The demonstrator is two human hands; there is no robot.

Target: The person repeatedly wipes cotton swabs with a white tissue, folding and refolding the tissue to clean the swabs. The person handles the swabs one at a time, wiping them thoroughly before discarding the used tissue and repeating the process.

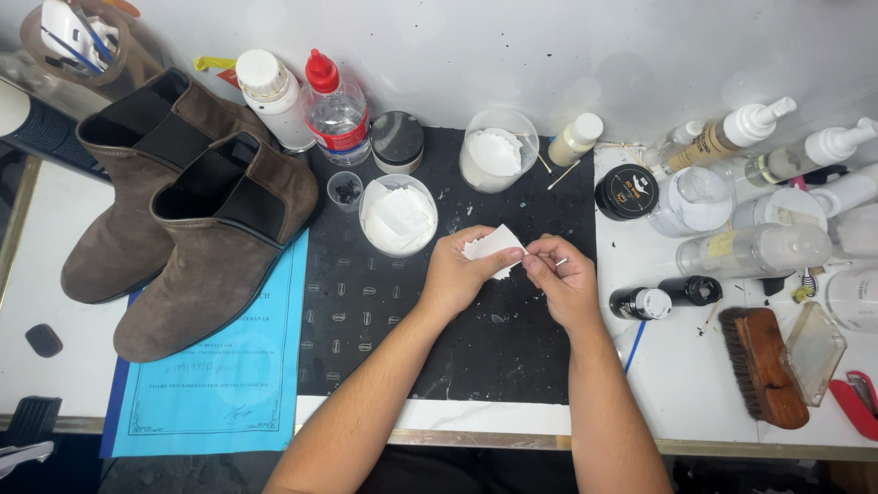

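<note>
Head view: both hands up over the black mat (512, 338), mid table (695, 384). Left hand (457, 274) has its fingers pinched on a small white pad (492, 245), w/ the pad sticking up between thumb and forefinger. Right hand (562, 279) meets it from the other side, fingers closed on the pad's right edge, hands nearly touching. Just behind them, a round clear tub of white pads (398, 215), and a second clear tub (498, 151) further back. Left of the mat, a pair of brown suede ankle boots (192, 229) on their sides, the nearer one lying partly on a blue sheet (229, 384). Clear bottle w/ red cap (336, 105) and a white-capped bottle (273, 96) at the back. Right side: black tin (626, 192), wooden brush (759, 366), a cluster of spray bottles (777, 146) lying near the wall
</note>
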